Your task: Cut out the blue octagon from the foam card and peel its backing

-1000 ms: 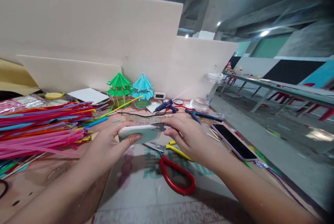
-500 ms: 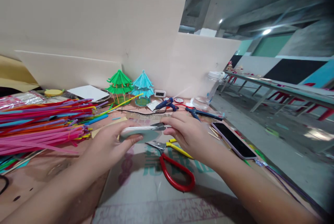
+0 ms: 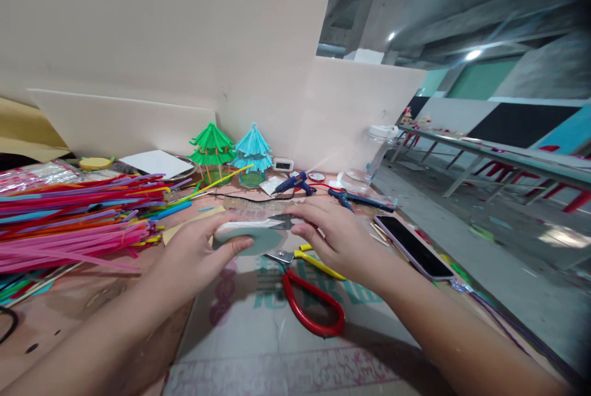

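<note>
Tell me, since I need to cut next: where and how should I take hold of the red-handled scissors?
Probably by the red loop handle, coming from the near side, from above. The scissors lie flat on the printed sheet with the loop toward the person and the blades pointing away, under the right hand. The loop lies clear of other things.

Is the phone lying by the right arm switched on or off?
Off, as far as shows: the phone lies flat, face up on the table, its screen uniformly dark with only glare.
</note>
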The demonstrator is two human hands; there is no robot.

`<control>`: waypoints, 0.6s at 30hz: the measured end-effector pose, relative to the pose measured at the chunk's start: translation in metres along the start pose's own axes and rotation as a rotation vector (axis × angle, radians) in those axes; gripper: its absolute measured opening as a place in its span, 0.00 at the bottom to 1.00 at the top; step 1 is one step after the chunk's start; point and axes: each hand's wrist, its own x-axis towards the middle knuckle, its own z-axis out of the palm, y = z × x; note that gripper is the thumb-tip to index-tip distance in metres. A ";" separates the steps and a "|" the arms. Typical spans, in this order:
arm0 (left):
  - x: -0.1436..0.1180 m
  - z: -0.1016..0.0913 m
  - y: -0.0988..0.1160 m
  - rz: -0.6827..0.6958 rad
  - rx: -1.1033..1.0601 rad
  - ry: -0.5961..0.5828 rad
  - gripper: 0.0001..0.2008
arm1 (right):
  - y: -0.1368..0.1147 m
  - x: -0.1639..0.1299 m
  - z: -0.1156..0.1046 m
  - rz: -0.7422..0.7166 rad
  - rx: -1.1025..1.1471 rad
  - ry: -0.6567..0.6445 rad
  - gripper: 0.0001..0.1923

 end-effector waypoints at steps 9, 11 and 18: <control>-0.003 0.004 0.010 0.039 0.051 -0.045 0.08 | -0.007 0.000 0.003 -0.053 -0.003 -0.023 0.14; -0.003 0.004 0.012 0.038 0.055 -0.061 0.08 | -0.009 0.000 0.005 -0.057 -0.002 -0.024 0.14; -0.004 0.004 0.015 0.007 0.042 -0.071 0.08 | -0.009 0.000 0.006 -0.064 0.023 -0.006 0.13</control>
